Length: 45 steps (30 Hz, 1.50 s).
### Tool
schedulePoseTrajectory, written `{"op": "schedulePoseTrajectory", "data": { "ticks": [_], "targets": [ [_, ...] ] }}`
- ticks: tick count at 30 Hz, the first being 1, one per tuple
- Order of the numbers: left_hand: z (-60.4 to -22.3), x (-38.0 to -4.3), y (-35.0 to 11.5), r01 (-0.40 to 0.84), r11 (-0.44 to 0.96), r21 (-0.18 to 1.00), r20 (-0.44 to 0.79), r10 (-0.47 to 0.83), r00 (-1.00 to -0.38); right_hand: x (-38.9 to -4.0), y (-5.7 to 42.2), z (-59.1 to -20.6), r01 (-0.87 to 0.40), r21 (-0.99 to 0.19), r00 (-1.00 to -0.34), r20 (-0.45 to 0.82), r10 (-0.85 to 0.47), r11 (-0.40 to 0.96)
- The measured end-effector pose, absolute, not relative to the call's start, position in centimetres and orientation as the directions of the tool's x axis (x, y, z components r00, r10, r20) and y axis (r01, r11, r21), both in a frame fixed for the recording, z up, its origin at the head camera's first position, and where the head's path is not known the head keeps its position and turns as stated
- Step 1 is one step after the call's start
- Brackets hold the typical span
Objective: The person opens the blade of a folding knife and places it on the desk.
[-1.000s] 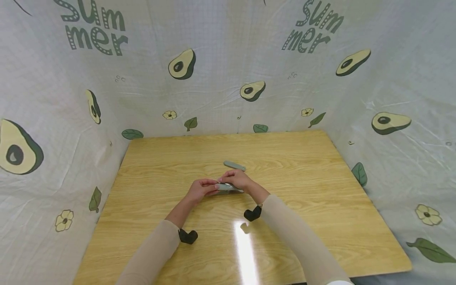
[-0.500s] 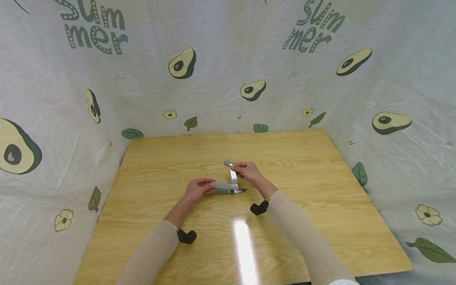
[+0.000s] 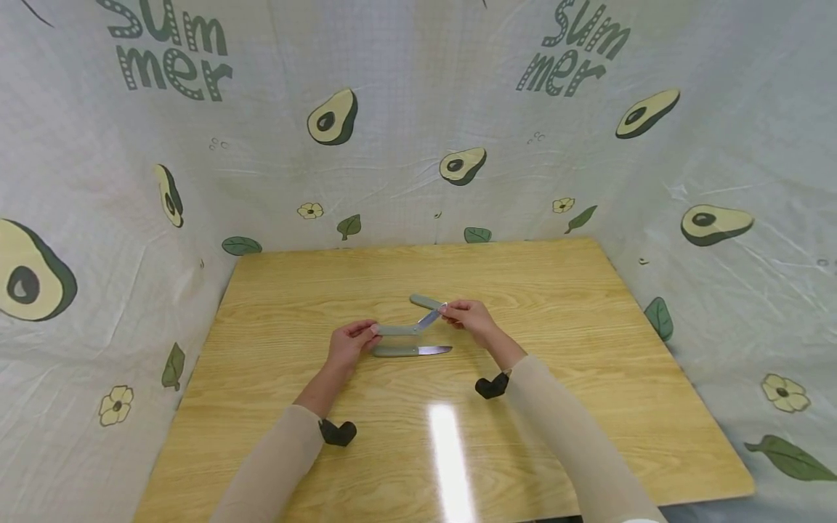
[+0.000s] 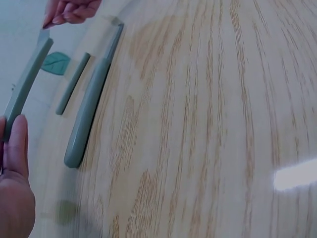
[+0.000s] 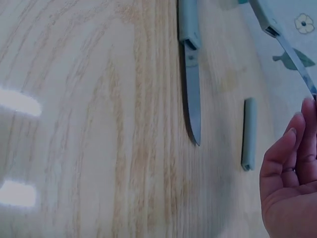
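Between my hands is a folding knife (image 3: 397,330) with a grey-green handle, its blade swung out at a wide angle from the handle. My left hand (image 3: 351,343) pinches the handle's left end. At the other side, my right hand (image 3: 472,317) pinches the blade (image 5: 295,62) near its tip. Just in front lies a second folding knife (image 3: 395,351), unfolded, its blade pointing right. Behind the held knife rests a shorter grey-green piece (image 5: 249,134), which looks like a folded knife; no blade shows on it.
Everything lies on a light wooden table (image 3: 562,327). A pale curtain (image 3: 405,131) printed with avocados and leaves closes off the back and both sides. Light glares off the tabletop near its front.
The held knife's blade was close to its handle, then stood at about a right angle, and now swings farther right. The right hand moved right; the left hand moved slightly left and back.
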<state>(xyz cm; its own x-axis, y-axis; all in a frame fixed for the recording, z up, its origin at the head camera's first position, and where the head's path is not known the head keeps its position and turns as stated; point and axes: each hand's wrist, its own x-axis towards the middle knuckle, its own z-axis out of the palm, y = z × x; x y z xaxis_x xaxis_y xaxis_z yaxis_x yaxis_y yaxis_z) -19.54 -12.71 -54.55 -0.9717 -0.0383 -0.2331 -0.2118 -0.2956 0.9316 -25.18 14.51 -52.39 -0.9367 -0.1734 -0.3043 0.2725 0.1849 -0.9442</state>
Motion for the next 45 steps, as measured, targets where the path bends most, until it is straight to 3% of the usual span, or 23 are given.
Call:
{"op": "schedulePoseTrajectory", "data": {
  "ticks": [9, 21, 29, 45],
  "targets": [
    [-54.4, -19.7, -12.6, -0.159, -0.352, 0.922, -0.231, -0.173, -0.957, -23.9, 14.7, -53.3, 0.314, -0.938, -0.924, -0.337, -0.183, 0.144],
    [-54.2, -19.6, -12.2, -0.078, -0.389, 0.918, -0.183, -0.241, -0.953, -22.7, 14.4, -53.5, 0.347, -0.938, -0.918, -0.345, -0.197, 0.026],
    [-53.9, -19.6, -12.4, -0.129, -0.376, 0.917, -0.218, -0.205, -0.954, -22.5, 14.7, -53.4, 0.356, -0.934, -0.914, -0.354, -0.197, 0.029],
    [-54.1, -19.7, -12.5, -0.099, -0.382, 0.919, -0.181, -0.183, -0.966, -22.6, 15.1, -53.2, 0.365, -0.931, -0.912, -0.356, -0.202, -0.008]
  ]
}}
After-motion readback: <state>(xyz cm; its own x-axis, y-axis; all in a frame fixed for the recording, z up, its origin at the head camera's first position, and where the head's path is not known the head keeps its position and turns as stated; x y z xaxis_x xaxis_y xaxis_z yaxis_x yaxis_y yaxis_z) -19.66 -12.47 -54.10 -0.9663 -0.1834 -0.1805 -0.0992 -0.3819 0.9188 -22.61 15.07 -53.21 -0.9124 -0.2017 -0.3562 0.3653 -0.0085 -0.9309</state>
